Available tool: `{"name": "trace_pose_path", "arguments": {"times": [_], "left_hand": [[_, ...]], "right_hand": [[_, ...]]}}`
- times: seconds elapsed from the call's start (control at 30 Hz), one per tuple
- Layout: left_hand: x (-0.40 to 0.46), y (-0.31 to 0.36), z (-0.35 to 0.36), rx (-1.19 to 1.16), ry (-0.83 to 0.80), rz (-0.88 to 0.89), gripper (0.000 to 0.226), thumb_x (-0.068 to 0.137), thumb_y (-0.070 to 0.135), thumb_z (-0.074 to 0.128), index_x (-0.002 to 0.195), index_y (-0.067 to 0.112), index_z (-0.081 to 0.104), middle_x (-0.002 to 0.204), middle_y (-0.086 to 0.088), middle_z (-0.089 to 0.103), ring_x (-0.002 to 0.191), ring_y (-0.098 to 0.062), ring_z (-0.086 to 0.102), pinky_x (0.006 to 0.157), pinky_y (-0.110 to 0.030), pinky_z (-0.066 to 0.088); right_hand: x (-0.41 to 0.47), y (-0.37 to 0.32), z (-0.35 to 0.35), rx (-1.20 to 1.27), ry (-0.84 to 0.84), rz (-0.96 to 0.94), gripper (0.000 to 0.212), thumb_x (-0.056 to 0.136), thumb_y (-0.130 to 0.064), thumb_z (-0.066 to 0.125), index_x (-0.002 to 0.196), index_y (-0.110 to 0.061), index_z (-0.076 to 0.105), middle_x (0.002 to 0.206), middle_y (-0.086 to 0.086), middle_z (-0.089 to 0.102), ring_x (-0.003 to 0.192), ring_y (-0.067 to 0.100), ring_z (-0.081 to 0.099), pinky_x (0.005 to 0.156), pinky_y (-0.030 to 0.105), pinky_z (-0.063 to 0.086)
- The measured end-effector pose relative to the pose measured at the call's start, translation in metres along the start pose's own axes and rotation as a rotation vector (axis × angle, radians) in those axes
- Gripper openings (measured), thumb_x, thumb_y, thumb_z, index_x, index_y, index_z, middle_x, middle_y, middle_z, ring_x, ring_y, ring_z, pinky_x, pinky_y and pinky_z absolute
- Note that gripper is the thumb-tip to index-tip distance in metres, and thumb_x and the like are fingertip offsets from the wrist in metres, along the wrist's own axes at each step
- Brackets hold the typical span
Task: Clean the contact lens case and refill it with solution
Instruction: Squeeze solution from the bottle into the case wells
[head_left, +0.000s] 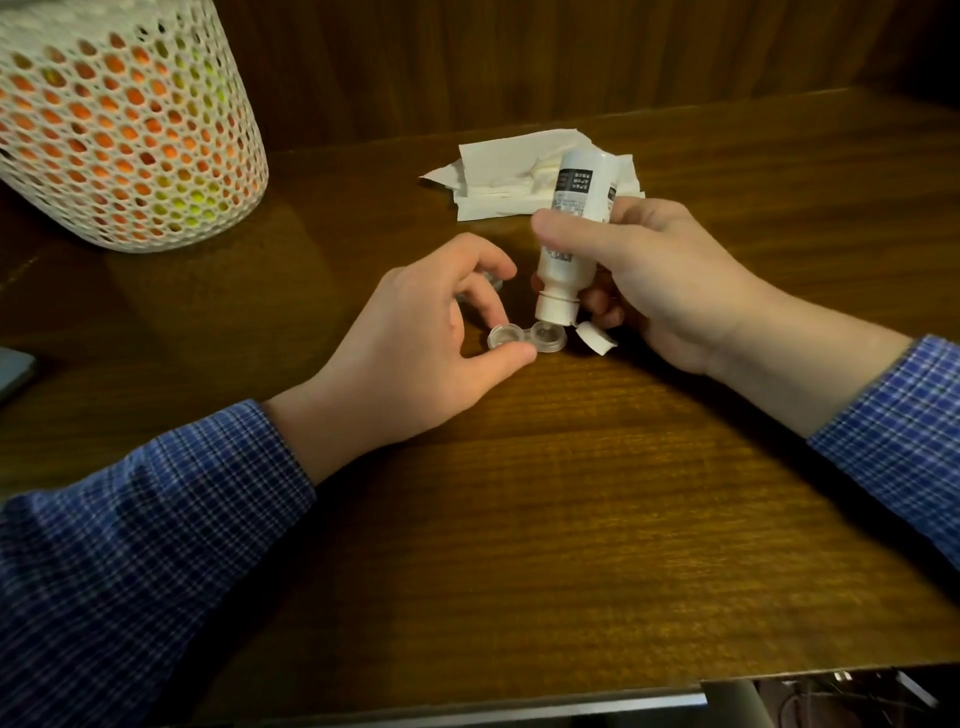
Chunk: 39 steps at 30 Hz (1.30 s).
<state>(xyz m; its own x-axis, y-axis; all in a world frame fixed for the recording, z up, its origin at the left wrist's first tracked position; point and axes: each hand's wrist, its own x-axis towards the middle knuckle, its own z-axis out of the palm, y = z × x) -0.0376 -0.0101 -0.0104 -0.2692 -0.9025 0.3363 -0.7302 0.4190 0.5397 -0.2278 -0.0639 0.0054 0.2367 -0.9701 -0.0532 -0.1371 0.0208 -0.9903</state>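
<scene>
White mesh basket (130, 130) with orange and yellow-green contents at far left of desk (519, 519). Left hand (415, 343) on desk, thumb and fingertip pinching left well of clear contact lens case (527, 338); its grip clamped on case. Case flat on desk, both wells uncapped. Solution bottle (569, 234) inverted, nozzle over right well, flip cap (595, 338) hanging open. Right hand (665, 280) grip wrapped round bottle. Crumpled tissue (509, 176) behind bottle.

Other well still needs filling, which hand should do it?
Right. The right hand already grips the inverted solution bottle, nozzle over the right well of the lens case. The left hand pinches the case by its left well, steadying it.
</scene>
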Motion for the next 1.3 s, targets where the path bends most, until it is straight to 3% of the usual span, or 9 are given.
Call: {"name": "trace_pose_path", "arguments": {"times": [0.33, 0.93, 1.1, 1.3], "left_hand": [[-0.0015, 0.0014, -0.0015, 0.003, 0.009, -0.02, 0.055, 0.082, 0.033, 0.083, 0.128, 0.017, 0.058, 0.09, 0.013, 0.07, 0.052, -0.013, 0.06, 0.048, -0.015, 0.047], [-0.0008, -0.0016, -0.0035, 0.011, 0.006, -0.048, 0.053, 0.081, 0.034, 0.084, 0.125, 0.019, 0.058, 0.089, 0.013, 0.071, 0.054, -0.012, 0.062, 0.052, -0.013, 0.047], [-0.0012, -0.0017, -0.0033, 0.001, 0.01, -0.05, 0.053, 0.081, 0.035, 0.084, 0.124, 0.019, 0.058, 0.088, 0.015, 0.07, 0.054, -0.013, 0.063, 0.051, -0.013, 0.047], [-0.0006, -0.001, -0.0039, -0.002, 0.005, -0.061, 0.053, 0.08, 0.036, 0.083, 0.124, 0.02, 0.058, 0.088, 0.016, 0.069, 0.055, -0.012, 0.063, 0.05, -0.011, 0.046]], "right_hand": [[0.0013, -0.0002, 0.0002, 0.02, -0.016, 0.03, 0.033, 0.093, -0.042, 0.071, 0.116, -0.018, 0.069, 0.089, 0.002, 0.075, 0.054, 0.005, 0.052, 0.043, 0.016, 0.04], [0.0034, -0.0004, 0.0027, 0.005, -0.024, 0.057, 0.039, 0.092, -0.044, 0.072, 0.12, -0.018, 0.067, 0.089, 0.001, 0.076, 0.055, 0.006, 0.052, 0.044, 0.017, 0.04], [0.0025, -0.0005, 0.0024, 0.01, -0.035, 0.035, 0.023, 0.093, -0.041, 0.071, 0.104, -0.021, 0.069, 0.084, 0.0, 0.075, 0.052, 0.006, 0.051, 0.043, 0.017, 0.039], [0.0007, -0.0026, 0.0018, 0.011, -0.06, 0.027, 0.019, 0.093, -0.039, 0.071, 0.098, -0.02, 0.068, 0.089, 0.005, 0.076, 0.06, 0.011, 0.052, 0.045, 0.018, 0.039]]}}
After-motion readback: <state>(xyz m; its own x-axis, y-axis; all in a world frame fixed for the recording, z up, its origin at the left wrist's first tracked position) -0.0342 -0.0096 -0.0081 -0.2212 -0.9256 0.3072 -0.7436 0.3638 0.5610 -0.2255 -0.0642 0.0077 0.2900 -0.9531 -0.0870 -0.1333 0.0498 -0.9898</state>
